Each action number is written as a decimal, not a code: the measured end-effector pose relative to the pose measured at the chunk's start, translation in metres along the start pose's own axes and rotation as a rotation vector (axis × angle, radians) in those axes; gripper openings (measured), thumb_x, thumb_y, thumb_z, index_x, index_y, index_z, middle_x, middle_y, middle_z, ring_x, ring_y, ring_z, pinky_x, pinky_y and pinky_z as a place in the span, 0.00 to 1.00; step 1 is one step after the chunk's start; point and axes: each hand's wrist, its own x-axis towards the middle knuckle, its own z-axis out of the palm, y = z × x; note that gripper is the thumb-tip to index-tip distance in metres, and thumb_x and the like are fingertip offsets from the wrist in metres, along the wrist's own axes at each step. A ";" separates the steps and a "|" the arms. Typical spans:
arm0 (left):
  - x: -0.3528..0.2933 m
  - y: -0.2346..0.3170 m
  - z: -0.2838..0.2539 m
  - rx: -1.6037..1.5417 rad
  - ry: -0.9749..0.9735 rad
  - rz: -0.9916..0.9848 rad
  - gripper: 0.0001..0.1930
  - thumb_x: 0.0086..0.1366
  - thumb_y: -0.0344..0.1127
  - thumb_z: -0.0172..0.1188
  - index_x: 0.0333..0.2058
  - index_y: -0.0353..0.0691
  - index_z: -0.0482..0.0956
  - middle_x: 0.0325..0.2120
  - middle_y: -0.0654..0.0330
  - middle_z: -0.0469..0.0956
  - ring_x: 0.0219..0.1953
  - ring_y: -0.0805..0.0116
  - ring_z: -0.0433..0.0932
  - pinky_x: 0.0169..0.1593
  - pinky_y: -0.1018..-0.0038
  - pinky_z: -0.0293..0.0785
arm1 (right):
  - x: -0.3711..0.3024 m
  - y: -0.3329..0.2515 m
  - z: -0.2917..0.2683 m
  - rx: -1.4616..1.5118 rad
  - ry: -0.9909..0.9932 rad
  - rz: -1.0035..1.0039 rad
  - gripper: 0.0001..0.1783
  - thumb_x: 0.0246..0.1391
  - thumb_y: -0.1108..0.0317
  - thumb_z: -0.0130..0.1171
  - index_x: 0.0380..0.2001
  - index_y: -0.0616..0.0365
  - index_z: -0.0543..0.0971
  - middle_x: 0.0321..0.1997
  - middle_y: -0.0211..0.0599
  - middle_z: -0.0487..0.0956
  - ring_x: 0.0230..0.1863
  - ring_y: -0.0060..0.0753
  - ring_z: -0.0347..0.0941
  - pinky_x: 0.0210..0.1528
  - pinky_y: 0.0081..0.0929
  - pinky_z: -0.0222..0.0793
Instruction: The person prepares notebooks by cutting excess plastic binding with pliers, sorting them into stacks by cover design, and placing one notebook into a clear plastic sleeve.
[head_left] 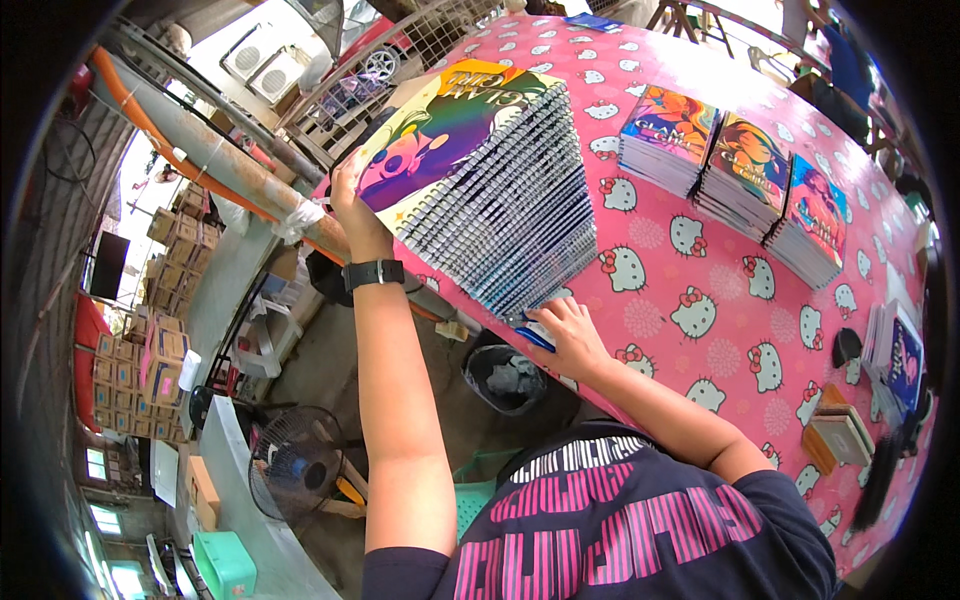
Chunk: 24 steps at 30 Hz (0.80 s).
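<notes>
A tall stack of spiral notebooks (500, 190) stands at the left edge of the table, its wire-bound side toward me and a colourful illustrated cover on top. My left hand (350, 190) is closed around the stack's far-left side, with some fingers hidden. Low at the stack's near corner, my right hand (570, 338) has its fingers bent against the bottom notebooks. A small blue piece (537, 336) shows under those fingers; whether it is a cover's corner or a separate tool cannot be made out.
A pink patterned cloth (645, 320) covers the table. Three smaller notebook piles (742, 165) stand at the far right. Nearer on the right are more notebooks (900, 360), a wooden block (838, 430) and a black brush (878, 480). A lined bin (505, 380) and a fan (297, 462) stand below left.
</notes>
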 end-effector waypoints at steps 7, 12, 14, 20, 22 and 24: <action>-0.003 0.000 0.004 0.000 0.004 -0.009 0.15 0.63 0.36 0.49 0.42 0.30 0.74 0.39 0.53 0.76 0.40 0.65 0.78 0.46 0.70 0.74 | 0.001 0.002 0.010 -0.116 0.119 -0.117 0.20 0.46 0.63 0.62 0.44 0.56 0.75 0.38 0.38 0.73 0.39 0.37 0.69 0.40 0.36 0.64; -0.001 0.001 0.004 0.009 0.003 0.002 0.15 0.63 0.36 0.49 0.42 0.30 0.73 0.38 0.53 0.76 0.40 0.65 0.78 0.46 0.70 0.74 | -0.003 0.030 0.025 1.141 -0.467 0.648 0.14 0.52 0.65 0.59 0.36 0.67 0.77 0.23 0.34 0.76 0.25 0.25 0.74 0.28 0.30 0.70; 0.000 0.002 0.007 0.017 0.000 0.000 0.15 0.63 0.36 0.49 0.42 0.30 0.73 0.38 0.53 0.76 0.40 0.65 0.78 0.46 0.70 0.74 | -0.019 0.037 0.041 0.939 -0.442 0.642 0.16 0.52 0.64 0.60 0.36 0.68 0.76 0.24 0.34 0.76 0.25 0.24 0.74 0.29 0.29 0.71; -0.007 0.003 0.012 0.060 0.028 0.066 0.14 0.62 0.35 0.51 0.40 0.29 0.74 0.37 0.54 0.76 0.39 0.66 0.77 0.45 0.72 0.74 | -0.010 0.001 0.010 0.080 0.002 0.017 0.26 0.42 0.63 0.65 0.48 0.53 0.74 0.42 0.38 0.69 0.48 0.44 0.63 0.49 0.42 0.59; -0.005 0.004 0.014 0.055 0.034 0.068 0.14 0.62 0.35 0.51 0.40 0.29 0.74 0.37 0.54 0.76 0.38 0.66 0.77 0.45 0.72 0.74 | -0.004 0.002 0.010 -0.012 0.091 -0.066 0.25 0.43 0.62 0.65 0.48 0.52 0.74 0.42 0.38 0.69 0.47 0.42 0.64 0.49 0.41 0.59; -0.005 0.003 0.015 0.051 0.042 0.069 0.14 0.62 0.35 0.52 0.40 0.29 0.75 0.37 0.54 0.76 0.38 0.66 0.77 0.44 0.72 0.74 | -0.004 0.006 0.015 -0.059 0.104 -0.100 0.26 0.42 0.61 0.65 0.48 0.52 0.73 0.42 0.37 0.69 0.47 0.42 0.64 0.50 0.40 0.58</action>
